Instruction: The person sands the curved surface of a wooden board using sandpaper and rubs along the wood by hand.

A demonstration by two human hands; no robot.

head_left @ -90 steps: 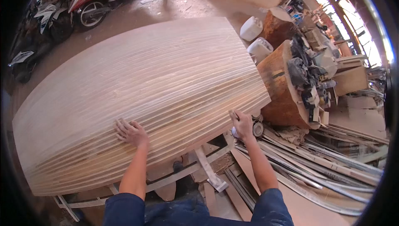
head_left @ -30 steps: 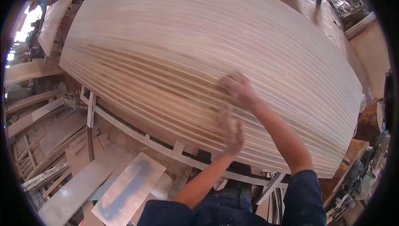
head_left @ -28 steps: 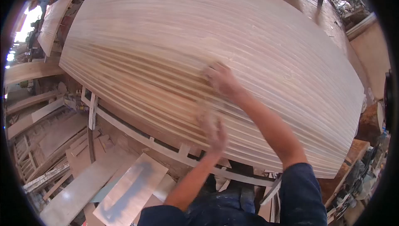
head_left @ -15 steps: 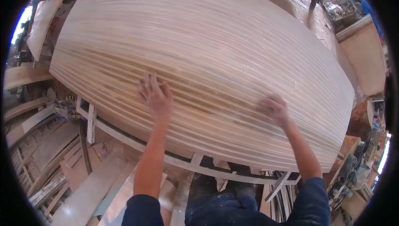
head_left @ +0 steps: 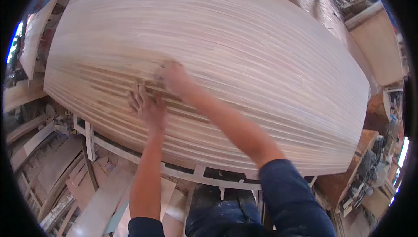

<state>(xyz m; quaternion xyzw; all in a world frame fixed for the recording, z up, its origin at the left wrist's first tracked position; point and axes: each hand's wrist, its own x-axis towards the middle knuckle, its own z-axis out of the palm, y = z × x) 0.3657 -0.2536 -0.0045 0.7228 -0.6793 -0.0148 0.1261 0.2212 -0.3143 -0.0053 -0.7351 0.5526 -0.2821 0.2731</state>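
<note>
Two bare hands are at a wide wooden panel (head_left: 261, 62) with long ridged strips, amid stacked timber.
Loose boards (head_left: 96, 198) crowd the floor at lower left, a pale board (head_left: 376, 45) leans at far right, and a thick wood slab (head_left: 352, 171) stands just beside the panel's right end; a pale frame (head_left: 174, 172) runs under the near edge, and the right forearm hides some strips. The panel lies beneath both hands, spreading well beyond them to either side. The left hand (head_left: 151, 110) has its fingers splayed over the darker strips, its arm reaching straight out. The right hand (head_left: 175, 79), just beyond it, looks curled but is blurred; whether it grips anything cannot be told. Its arm slants across the panel.
</note>
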